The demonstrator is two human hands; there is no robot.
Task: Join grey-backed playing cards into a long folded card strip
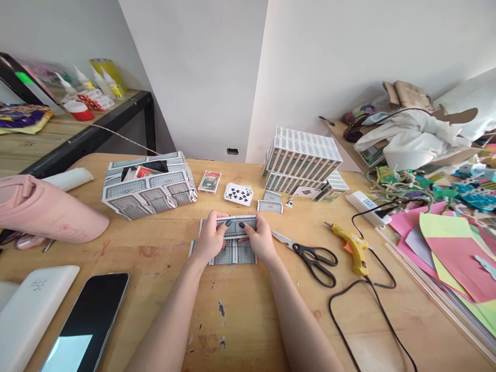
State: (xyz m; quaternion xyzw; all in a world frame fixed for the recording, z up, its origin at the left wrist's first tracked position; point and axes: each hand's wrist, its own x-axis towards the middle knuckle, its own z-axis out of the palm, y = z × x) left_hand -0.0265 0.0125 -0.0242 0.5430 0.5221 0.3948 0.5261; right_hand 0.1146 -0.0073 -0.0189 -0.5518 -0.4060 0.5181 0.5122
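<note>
Nearest the camera, two bare forearms (174,310) reach from the near side over the wooden counter (163,258). From my end I see the left hand (214,235) clamped on the left part of a playing-card panel (237,225) and the right hand (259,236) clamped on its right part, both thumbs, with dark nails, on its patterned face. The panel is at the middle of the counter, and more patterned cards (243,252) show just on its near side; I cannot tell whether they are joined to it. Just right of the right hand I have black-handled scissors (315,257), lying open, then a yellow glue gun (353,247) with its black cord. Far of the hands, I make out small card-back pieces (270,205), a face-up pile of playing cards (237,195) and a red-and-green card pack (210,182). A box covered in card backs (149,190) sits to their left, its top opening holding something red; to the right rises a stack of card boxes (304,155). On the near left I get a smartphone (93,310) and a white power bank (36,305), with a pink tumbler (73,214) lying farther off. Coloured paper (451,258) spreads on the right.
</note>
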